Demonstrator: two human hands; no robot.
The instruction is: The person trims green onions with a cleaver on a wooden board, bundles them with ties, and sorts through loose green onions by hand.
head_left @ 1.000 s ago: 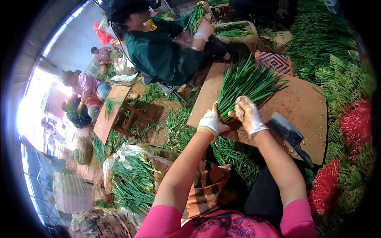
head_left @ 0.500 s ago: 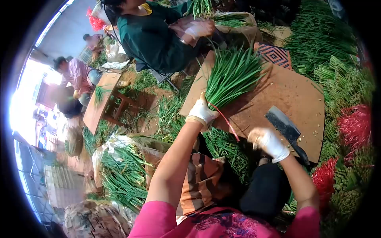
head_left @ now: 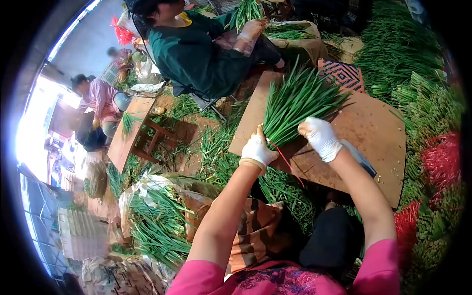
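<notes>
My gloved left hand (head_left: 257,149) is closed around the lower end of a bunch of garlic chives (head_left: 302,101), whose green leaves fan out over a brown board (head_left: 378,132). A thin red tie (head_left: 287,162) hangs from the bunch beside that hand. Over the right side of the leaves is my gloved right hand (head_left: 319,137), its fingers curled in; whether they grip any leaves I cannot make out. Behind my right forearm lies a cleaver (head_left: 361,158) on the board, its handle hidden.
Piled chives (head_left: 398,44) and stacked bunches (head_left: 427,108) line the right side, with red ties (head_left: 441,157) on them. An open sack of chives (head_left: 157,221) stands at lower left. Ahead, a co-worker in a dark green top (head_left: 196,54) sits near a woven mat (head_left: 342,74).
My right hand has moved up and left from beside the cleaver to the chive leaves, and its forearm now covers part of the cleaver. My left hand keeps its hold.
</notes>
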